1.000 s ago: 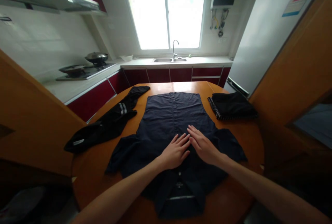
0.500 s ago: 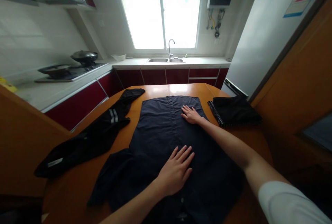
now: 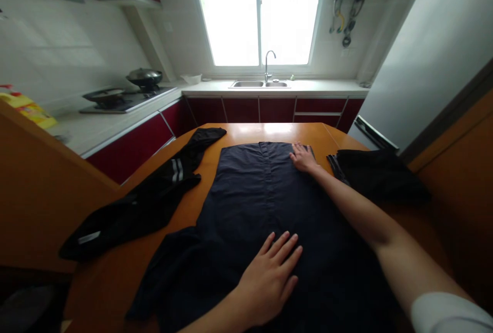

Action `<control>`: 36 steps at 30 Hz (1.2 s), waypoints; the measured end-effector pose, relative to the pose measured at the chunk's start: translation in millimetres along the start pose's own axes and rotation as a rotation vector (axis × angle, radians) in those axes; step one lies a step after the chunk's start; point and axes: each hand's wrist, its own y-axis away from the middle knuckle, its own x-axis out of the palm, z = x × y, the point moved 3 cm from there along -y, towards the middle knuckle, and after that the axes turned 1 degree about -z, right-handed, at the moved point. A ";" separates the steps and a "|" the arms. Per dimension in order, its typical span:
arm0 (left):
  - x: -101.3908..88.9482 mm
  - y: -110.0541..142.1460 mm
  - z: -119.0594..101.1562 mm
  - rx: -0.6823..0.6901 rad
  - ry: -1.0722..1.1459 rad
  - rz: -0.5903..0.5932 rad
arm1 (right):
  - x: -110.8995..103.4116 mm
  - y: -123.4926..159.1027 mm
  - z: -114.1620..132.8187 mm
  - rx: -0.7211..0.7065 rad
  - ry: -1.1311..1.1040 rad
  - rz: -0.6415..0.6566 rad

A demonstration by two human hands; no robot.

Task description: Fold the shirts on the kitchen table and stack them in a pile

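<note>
A dark navy shirt (image 3: 239, 194) lies spread on the wooden table (image 3: 246, 130), its hem toward the window and one short sleeve stretched out at the left. My left hand (image 3: 271, 276) rests flat on the middle of the shirt with fingers extended. Farther up, my right hand (image 3: 303, 158) lies on the fabric close to the far right corner of the hem, fingers stretched out. Neither hand grips anything. The shirt's near end runs into shadow at the bottom of the view.
Left of the shirt lies a black garment (image 3: 142, 199) with pale stripes. A folded black cloth (image 3: 377, 173) sits at the table's right side. Beyond are a counter with a sink (image 3: 250, 84), a stove (image 3: 131, 102) with pans, and a fridge (image 3: 419, 60).
My right hand has slid forward over the shirt to near its far right corner. My left hand stays flat on the fabric. The camera view has turned slightly left.
</note>
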 end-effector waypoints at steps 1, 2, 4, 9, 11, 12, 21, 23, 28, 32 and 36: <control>-0.1 0.0 0.0 0.000 0.001 -0.003 | 5.8 4.2 16.3 -0.088 -0.013 0.016; -0.4 -0.1 0.0 -0.001 0.003 -0.005 | 12.6 9.9 33.4 -0.210 -0.036 0.046; -1.6 -0.4 0.0 -0.003 0.007 -0.004 | 24.9 21.2 61.1 -0.419 -0.081 0.088; -4.6 -0.8 -0.2 -0.003 0.025 0.005 | 29.2 8.4 50.5 -0.354 -0.075 0.098; -4.6 -0.6 -0.2 -0.004 0.030 0.003 | 19.6 -9.9 21.3 -0.191 -0.054 0.080; -4.3 -0.4 -0.2 -0.005 0.031 0.004 | 13.5 -18.2 6.6 -0.131 -0.049 0.063; -3.1 1.5 0.4 -0.006 0.035 -0.007 | 1.2 -18.7 7.8 0.015 -0.063 -0.122; -2.2 1.8 0.0 -0.004 0.033 -0.016 | 10.1 -0.9 40.2 -0.076 -0.096 -0.112; 0.0 1.6 -1.0 -0.008 -0.001 -0.030 | 24.3 63.6 109.7 -0.399 -0.272 -0.001; 0.7 0.5 -1.1 -0.006 -0.001 -0.025 | 22.6 105.1 122.4 -0.518 -0.302 0.059; 3.4 0.5 -1.2 -0.009 0.040 -0.028 | 18.1 128.7 111.7 -0.567 -0.236 0.068</control>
